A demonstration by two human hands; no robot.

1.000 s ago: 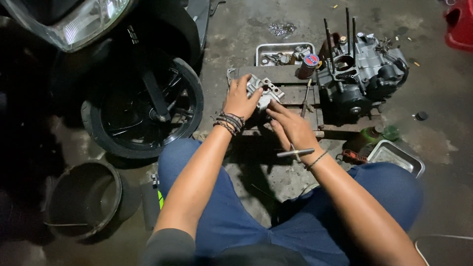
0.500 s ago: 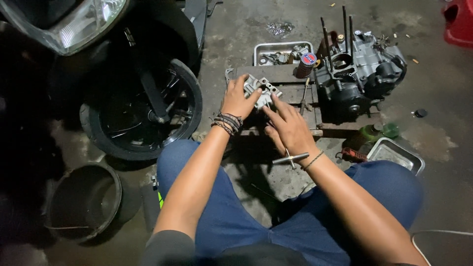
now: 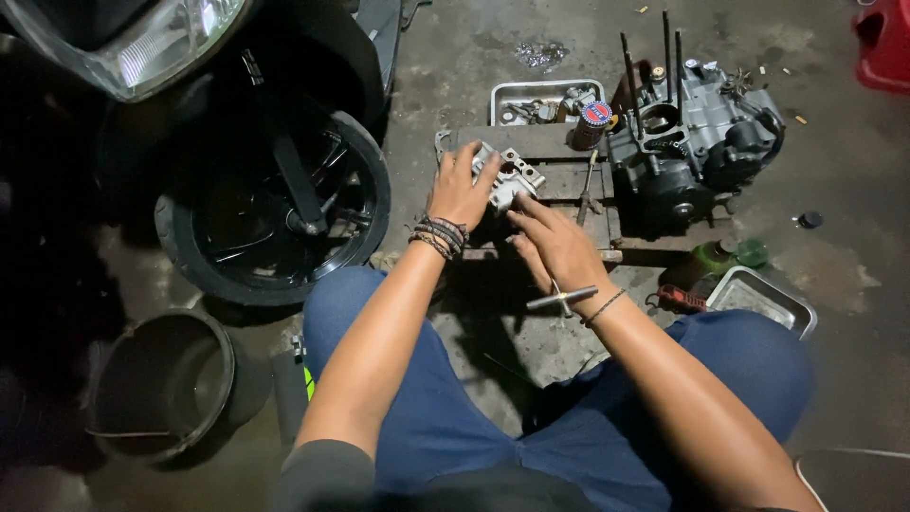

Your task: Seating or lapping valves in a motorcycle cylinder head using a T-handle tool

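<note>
My left hand (image 3: 462,187) grips a small grey metal engine part (image 3: 513,176) from its left side, holding it over a low wooden stand (image 3: 569,180). My right hand (image 3: 557,244) sits just below and right of the part, fingertips touching its lower edge; a T-shaped metal wrench (image 3: 563,299) sticks out under that hand near the wrist, and whether the palm grips it is hidden. Beaded bracelets circle my left wrist. A stripped motorcycle engine (image 3: 692,156) with upright studs rests on the stand's right end.
A scooter's front wheel (image 3: 275,204) and headlight stand at left. A dark bucket (image 3: 166,384) sits at lower left. A metal tray of small parts (image 3: 540,100) lies behind the stand, another tray (image 3: 763,299) and a green bottle (image 3: 720,256) at right, a red stool (image 3: 886,43) far right.
Both hands stay on the metal part; my right hand has slid slightly down and back from it. The view has shifted a little.
</note>
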